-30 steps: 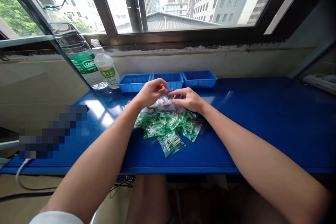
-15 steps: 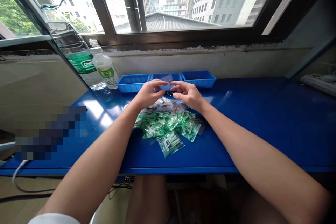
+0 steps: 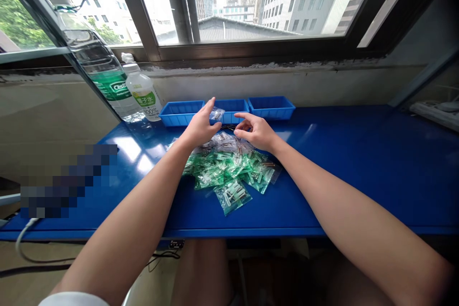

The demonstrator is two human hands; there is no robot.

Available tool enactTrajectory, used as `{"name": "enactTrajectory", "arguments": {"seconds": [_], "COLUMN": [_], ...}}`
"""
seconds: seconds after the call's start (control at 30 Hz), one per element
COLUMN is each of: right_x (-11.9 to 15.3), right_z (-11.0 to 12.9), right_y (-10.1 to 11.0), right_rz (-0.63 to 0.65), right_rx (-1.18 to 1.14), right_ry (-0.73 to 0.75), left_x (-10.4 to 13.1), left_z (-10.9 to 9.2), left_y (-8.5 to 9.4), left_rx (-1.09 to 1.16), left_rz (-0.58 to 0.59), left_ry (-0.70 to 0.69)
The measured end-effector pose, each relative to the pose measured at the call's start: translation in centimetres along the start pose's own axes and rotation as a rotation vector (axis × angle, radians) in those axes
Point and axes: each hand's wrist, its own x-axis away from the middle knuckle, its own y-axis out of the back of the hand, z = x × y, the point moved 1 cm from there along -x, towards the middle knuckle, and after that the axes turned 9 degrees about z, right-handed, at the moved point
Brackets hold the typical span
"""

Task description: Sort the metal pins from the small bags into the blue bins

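Head view: glossy clear packet (image 3: 217, 114) beside the spread left hand (image 3: 202, 127).

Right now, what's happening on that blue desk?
A person's left hand is at a small clear plastic bag by the middle blue bin; I can't tell if it grips it. The right hand is close by, fingers partly curled. Nearer the person, clear bags and green-tinted bags lie piled on the desk.
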Motion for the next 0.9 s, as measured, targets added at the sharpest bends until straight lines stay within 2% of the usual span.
{"name": "enactTrajectory", "arguments": {"seconds": [0.17, 0.33, 0.47, 0.53, 0.9], "right_x": [-0.1, 0.0, 0.1, 0.1, 0.0], "right_z": [-0.2, 0.0, 0.1, 0.1, 0.0], "right_y": [-0.1, -0.1, 0.0, 0.0, 0.0], "right_rz": [-0.003, -0.003, 0.008, 0.01, 0.022], "right_rx": [0.012, 0.046, 0.079, 0.09, 0.103], "right_ry": [0.0, -0.017, -0.023, -0.02, -0.016], "left_x": [-0.2, -0.3, -0.2, -0.2, -0.3], "left_z": [0.6, 1.2, 1.7, 1.9, 2.7], "left_y": [-0.2, -0.1, -0.2, -0.2, -0.2], "left_rx": [-0.161, -0.253, -0.368, -0.422, -0.281], "left_rz": [0.033, 0.0, 0.133, 0.173, 0.177], "left_ry": [0.031, 0.031, 0.144, 0.148, 0.135]}}
